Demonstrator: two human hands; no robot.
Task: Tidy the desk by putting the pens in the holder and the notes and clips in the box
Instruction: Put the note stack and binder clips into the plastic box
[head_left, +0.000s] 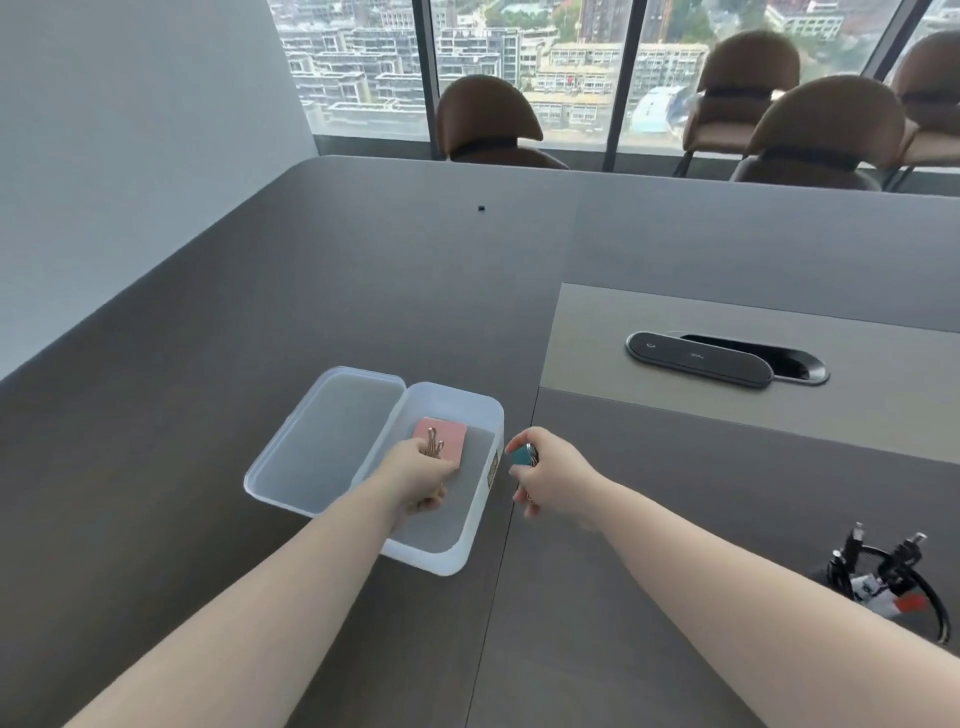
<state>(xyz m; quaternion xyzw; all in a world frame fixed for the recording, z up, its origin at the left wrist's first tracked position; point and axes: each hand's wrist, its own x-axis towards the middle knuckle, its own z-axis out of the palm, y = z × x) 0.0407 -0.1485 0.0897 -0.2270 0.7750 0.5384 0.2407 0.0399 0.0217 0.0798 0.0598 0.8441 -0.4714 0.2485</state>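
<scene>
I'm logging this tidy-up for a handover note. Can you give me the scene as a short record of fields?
box: clear plastic box on the desk, hinged lid open to its left
box contents: pink notes with gold clips on top
left hand: left hand inside the box, at the clips
right hand: right hand beside the box, holding a teal binder clip
pen holder: black mesh holder at right, pens in it

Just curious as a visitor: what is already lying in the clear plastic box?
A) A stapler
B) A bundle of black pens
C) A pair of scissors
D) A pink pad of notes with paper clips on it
D: inside the box lies a pink pad of notes with paper clips on top, at the left hand.
</scene>
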